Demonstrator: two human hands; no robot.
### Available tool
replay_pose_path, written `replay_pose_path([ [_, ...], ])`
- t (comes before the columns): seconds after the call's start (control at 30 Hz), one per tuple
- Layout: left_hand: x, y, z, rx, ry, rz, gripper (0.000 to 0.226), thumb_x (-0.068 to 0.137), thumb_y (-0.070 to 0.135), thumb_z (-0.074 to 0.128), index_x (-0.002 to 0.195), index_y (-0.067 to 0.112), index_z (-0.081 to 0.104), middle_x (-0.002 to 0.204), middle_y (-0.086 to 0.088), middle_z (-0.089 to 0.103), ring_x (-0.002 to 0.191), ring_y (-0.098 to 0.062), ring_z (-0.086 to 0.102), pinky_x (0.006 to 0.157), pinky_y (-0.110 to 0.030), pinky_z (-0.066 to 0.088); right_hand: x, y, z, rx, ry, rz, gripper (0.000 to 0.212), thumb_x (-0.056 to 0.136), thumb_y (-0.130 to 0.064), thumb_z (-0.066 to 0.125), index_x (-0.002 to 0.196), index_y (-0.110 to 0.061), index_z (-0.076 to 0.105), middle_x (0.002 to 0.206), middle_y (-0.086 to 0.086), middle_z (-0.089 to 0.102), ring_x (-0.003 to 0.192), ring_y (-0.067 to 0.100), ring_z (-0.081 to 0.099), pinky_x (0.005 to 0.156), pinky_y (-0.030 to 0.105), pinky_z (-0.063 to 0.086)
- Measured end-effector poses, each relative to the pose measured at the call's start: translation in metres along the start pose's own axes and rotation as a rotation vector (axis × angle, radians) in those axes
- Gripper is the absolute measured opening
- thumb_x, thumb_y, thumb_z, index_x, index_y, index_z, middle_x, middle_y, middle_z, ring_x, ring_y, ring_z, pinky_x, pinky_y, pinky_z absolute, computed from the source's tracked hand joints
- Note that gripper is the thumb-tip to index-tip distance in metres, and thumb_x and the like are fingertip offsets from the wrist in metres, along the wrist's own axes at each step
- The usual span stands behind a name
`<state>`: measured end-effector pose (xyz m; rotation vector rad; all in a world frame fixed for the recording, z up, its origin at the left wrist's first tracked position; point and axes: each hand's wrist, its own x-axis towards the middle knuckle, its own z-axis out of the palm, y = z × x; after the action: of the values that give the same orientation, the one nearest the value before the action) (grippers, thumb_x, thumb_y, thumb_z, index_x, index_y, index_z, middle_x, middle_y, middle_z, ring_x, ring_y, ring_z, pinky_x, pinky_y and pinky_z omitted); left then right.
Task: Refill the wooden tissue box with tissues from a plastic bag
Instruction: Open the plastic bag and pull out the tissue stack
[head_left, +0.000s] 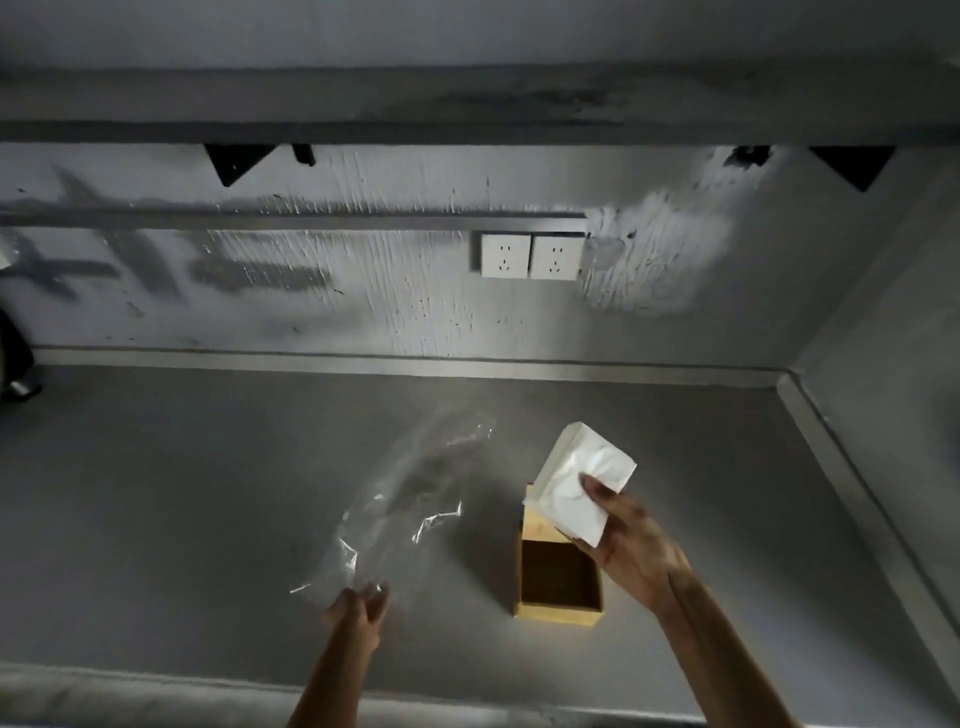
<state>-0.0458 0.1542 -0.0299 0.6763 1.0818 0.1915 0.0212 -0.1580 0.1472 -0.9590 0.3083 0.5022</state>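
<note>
- Tissues (579, 491): a white folded stack, tilted, held above the far end of the wooden tissue box (558, 577).
- Right hand (631, 545) grips the stack's near corner, thumb pressed on top, fingers underneath.
- Wooden tissue box stands on the grey counter (182, 493), its top open, inside dark and apparently empty; a pale wooden panel shows at its far end, partly hidden by the stack.
- Plastic bag (400, 509): clear, crumpled, stretched away from the person, left of the box and apart from it.
- Left hand (358, 610) pinches the bag's near end; blur hides the exact grip.
- Two white wall sockets (530, 255) sit on the back wall.
</note>
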Motion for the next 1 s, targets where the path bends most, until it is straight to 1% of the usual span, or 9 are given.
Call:
replay_pose_path([
  [0.1,-0.017,-0.036,0.011,-0.018,-0.028,-0.171,0.028,0.100,0.009,0.030,0.081,0.005,0.050,0.073,-0.028,0.069,0.054,-0.032,0.065,0.044,-0.042,0.058,-0.009,0.012,-0.024,0.090,-0.018,0.056,0.083,0.058,-0.027,0.092,0.130,-0.006,0.056,0.128,0.020,0.063,0.115,0.035,0.062,0.102,0.049,0.047],
  [0.2,-0.036,-0.052,0.022,0.109,0.042,-0.256,0.026,0.101,0.021,0.036,0.103,0.005,0.055,0.141,-0.023,0.049,0.091,-0.036,0.059,0.101,-0.048,0.042,-0.018,0.018,-0.046,0.113,-0.026,0.068,0.074,0.075,-0.026,0.083,0.137,-0.003,0.048,0.136,0.027,0.054,0.127,0.041,0.051,0.113,0.056,0.032],
  [0.27,-0.055,-0.059,0.033,0.285,0.107,-0.087,0.036,0.100,0.023,0.044,0.131,0.006,0.049,0.149,-0.018,0.041,0.115,-0.031,0.052,0.097,-0.040,0.040,-0.021,0.015,-0.059,0.140,-0.038,0.021,0.070,0.084,-0.024,0.075,0.141,-0.003,0.041,0.140,0.030,0.048,0.132,0.044,0.044,0.117,0.057,0.024],
  [0.37,-0.102,-0.075,0.069,0.532,0.141,0.452,0.054,0.088,0.033,0.063,0.131,0.008,0.044,0.140,-0.023,0.046,0.111,-0.023,0.049,0.087,-0.029,0.044,-0.028,0.006,-0.069,0.225,-0.058,-0.002,0.058,0.094,-0.020,0.062,0.143,-0.004,0.036,0.138,0.035,0.047,0.131,0.044,0.046,0.116,0.051,0.028],
  [0.5,-0.195,-0.101,0.143,0.682,-0.493,0.485,0.085,0.080,0.054,0.069,0.149,0.030,0.025,0.149,0.003,0.037,0.137,-0.011,0.037,0.111,-0.032,0.032,-0.038,-0.006,-0.073,0.239,-0.108,-0.122,0.053,0.092,-0.021,0.060,0.137,0.001,0.043,0.126,0.025,0.061,0.112,0.033,0.064,0.090,0.034,0.054],
  [0.6,-0.225,-0.117,0.168,0.649,-0.908,0.213,0.107,0.055,0.071,0.077,0.146,0.041,0.029,0.140,0.001,0.054,0.128,-0.013,0.053,0.110,-0.034,0.039,-0.046,-0.008,-0.082,0.188,-0.090,-0.194,0.057,0.096,-0.025,0.057,0.141,0.003,0.036,0.136,0.034,0.047,0.127,0.046,0.048,0.108,0.054,0.038],
  [0.7,-0.230,-0.131,0.185,0.783,-0.996,0.195,0.111,0.051,0.087,0.060,0.146,0.043,0.025,0.144,0.006,0.050,0.126,-0.007,0.054,0.095,-0.023,0.050,-0.050,-0.013,-0.101,0.173,-0.056,-0.232,0.044,0.103,-0.021,0.041,0.139,0.003,0.037,0.136,0.038,0.045,0.129,0.051,0.043,0.111,0.058,0.032],
  [0.83,-0.226,-0.152,0.195,0.702,-1.134,0.141,0.109,0.062,0.034,0.089,0.146,0.046,0.021,0.137,0.005,0.059,0.127,-0.013,0.056,0.097,-0.029,0.050,-0.067,-0.018,-0.127,0.048,-0.030,-0.333,0.046,0.096,-0.023,0.053,0.136,-0.001,0.047,0.135,0.030,0.052,0.128,0.040,0.049,0.108,0.047,0.038],
  [1.0,-0.226,-0.164,0.203,0.835,-1.088,0.205,0.102,0.068,0.004,0.076,0.148,0.042,0.024,0.130,0.003,0.062,0.120,-0.016,0.060,0.104,-0.038,0.046,-0.076,-0.018,-0.191,0.043,0.002,-0.229,0.080,0.062,-0.030,0.090,0.130,-0.009,0.053,0.132,0.022,0.058,0.121,0.034,0.059,0.094,0.046,0.052],
])
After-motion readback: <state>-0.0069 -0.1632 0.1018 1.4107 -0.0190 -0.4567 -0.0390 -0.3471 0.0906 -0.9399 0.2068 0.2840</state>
